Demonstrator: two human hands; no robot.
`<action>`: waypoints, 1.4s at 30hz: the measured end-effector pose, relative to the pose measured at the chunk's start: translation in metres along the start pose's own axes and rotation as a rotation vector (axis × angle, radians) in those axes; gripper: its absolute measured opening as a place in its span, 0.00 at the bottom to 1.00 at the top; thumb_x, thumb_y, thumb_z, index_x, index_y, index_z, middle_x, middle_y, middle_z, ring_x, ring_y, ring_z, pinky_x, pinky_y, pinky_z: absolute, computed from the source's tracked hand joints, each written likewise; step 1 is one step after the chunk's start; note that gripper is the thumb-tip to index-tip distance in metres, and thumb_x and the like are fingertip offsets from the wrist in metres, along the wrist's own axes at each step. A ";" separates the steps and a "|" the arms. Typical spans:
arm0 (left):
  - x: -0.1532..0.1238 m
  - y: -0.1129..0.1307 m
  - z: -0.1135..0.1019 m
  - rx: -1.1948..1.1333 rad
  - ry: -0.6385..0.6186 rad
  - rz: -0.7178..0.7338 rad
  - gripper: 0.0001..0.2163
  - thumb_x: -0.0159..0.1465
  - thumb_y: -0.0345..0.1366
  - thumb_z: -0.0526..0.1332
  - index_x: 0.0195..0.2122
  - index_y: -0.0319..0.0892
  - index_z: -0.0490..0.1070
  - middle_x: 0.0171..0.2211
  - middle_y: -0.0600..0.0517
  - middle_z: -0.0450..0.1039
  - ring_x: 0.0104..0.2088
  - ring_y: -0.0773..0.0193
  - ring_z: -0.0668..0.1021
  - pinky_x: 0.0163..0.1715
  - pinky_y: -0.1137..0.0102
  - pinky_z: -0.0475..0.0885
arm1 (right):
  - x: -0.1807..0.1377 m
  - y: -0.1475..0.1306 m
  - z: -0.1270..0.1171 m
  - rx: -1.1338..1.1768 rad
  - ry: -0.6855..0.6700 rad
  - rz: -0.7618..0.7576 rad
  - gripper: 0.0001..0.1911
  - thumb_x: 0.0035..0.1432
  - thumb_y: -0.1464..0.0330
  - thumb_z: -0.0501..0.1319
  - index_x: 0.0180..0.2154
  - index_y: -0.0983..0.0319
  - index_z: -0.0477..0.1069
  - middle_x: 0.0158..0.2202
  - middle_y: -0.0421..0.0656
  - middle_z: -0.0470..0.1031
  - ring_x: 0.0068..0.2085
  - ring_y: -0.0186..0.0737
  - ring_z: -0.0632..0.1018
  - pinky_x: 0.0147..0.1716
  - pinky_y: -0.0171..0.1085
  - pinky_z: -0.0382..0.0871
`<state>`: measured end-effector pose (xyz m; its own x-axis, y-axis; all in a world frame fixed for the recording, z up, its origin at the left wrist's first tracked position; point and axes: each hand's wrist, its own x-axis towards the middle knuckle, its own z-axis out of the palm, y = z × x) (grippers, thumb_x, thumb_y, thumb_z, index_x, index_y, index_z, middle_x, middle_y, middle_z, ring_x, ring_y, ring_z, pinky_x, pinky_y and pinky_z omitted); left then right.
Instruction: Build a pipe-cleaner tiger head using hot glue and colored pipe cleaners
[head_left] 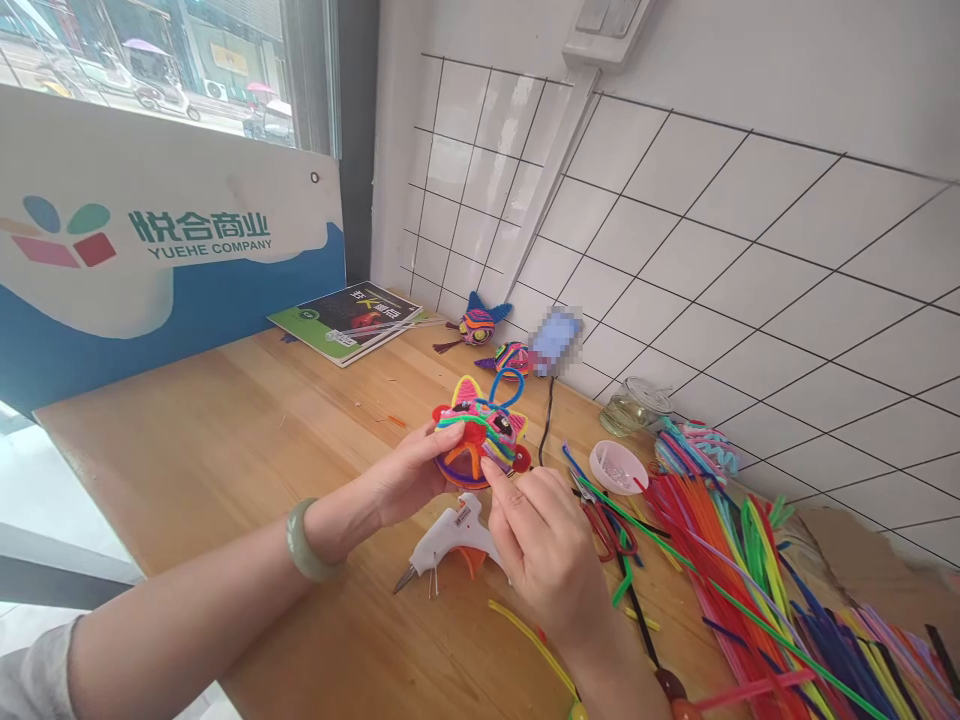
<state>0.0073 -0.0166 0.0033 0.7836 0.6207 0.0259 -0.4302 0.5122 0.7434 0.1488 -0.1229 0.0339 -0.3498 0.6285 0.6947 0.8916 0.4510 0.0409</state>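
Note:
My left hand [416,465] is closed around the side of a colourful pipe-cleaner animal head [480,430], its thumb over the front. The head has pink ears edged in yellow, dark eyes, red side discs, an orange-red middle and a blue loop on top. Against its lower front presses the index finger of my right hand [547,530]; the other fingers are curled in, and anything inside them is hidden. Under the hands a white hot glue gun [450,535] rests on its wire stand, partly covered by my right hand.
Pipe cleaners [697,540] spread over the right of the wooden table [225,450], near red-handled scissors [606,530], a pink bowl [619,468] and a glass jar [634,405]. By the tiled wall are two finished-looking figures [478,325] and a phone [556,340]. Booklets [349,325] lie far left.

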 end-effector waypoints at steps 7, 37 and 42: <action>0.001 0.001 0.003 0.012 0.049 0.020 0.19 0.59 0.45 0.64 0.45 0.36 0.74 0.43 0.39 0.78 0.41 0.53 0.79 0.40 0.64 0.74 | 0.002 0.000 -0.001 -0.002 -0.006 0.017 0.18 0.61 0.78 0.51 0.53 0.69 0.66 0.27 0.43 0.66 0.31 0.40 0.66 0.31 0.41 0.64; 0.000 -0.002 0.009 0.128 0.027 0.067 0.18 0.60 0.40 0.65 0.48 0.36 0.72 0.46 0.40 0.76 0.46 0.52 0.78 0.46 0.63 0.72 | 0.002 0.002 0.003 -0.046 -0.034 0.034 0.16 0.62 0.78 0.51 0.49 0.71 0.70 0.25 0.43 0.67 0.31 0.40 0.67 0.31 0.41 0.63; 0.001 -0.005 0.010 0.162 0.096 0.077 0.18 0.59 0.41 0.64 0.47 0.35 0.72 0.46 0.40 0.76 0.45 0.52 0.77 0.46 0.62 0.72 | 0.002 0.001 0.003 -0.067 -0.070 0.036 0.16 0.62 0.78 0.51 0.49 0.71 0.71 0.25 0.43 0.67 0.30 0.40 0.67 0.31 0.41 0.62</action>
<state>0.0147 -0.0248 0.0068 0.7016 0.7120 0.0291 -0.4037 0.3634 0.8396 0.1484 -0.1187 0.0333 -0.3340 0.6875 0.6448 0.9204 0.3855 0.0658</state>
